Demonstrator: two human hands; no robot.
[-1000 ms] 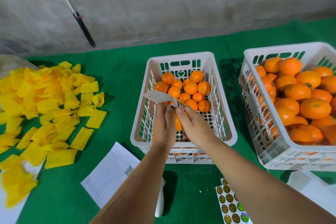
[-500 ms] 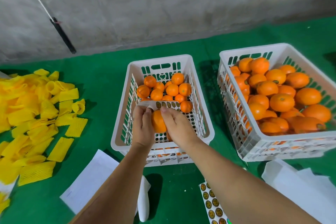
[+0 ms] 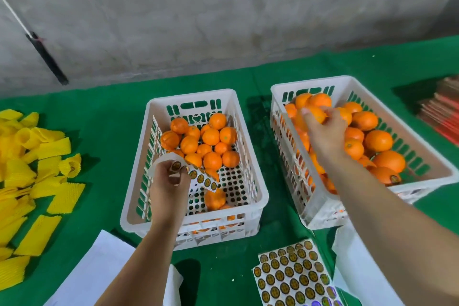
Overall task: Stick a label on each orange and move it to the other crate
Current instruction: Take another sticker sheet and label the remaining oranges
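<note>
Two white plastic crates stand on the green cloth. The middle crate (image 3: 255,181) holds several oranges at its far end and one loose orange (image 3: 214,198) near the front. The right crate (image 3: 320,208) is piled with oranges. My left hand (image 3: 167,186) hovers over the middle crate and pinches a strip of round labels (image 3: 202,180). My right hand (image 3: 323,131) reaches into the right crate, its fingers curled round an orange (image 3: 314,114) at the top of the pile.
A sheet of round stickers (image 3: 290,276) lies at the front between the crates. White paper sheets (image 3: 99,271) lie at the front left and front right. Yellow foam sleeves (image 3: 37,171) are heaped on the left. Red-edged cartons (image 3: 442,112) sit far right.
The orange held over the middle crate now lies inside it. My right hand has moved right into the other crate and gripped an orange. My left hand still holds the label strip.
</note>
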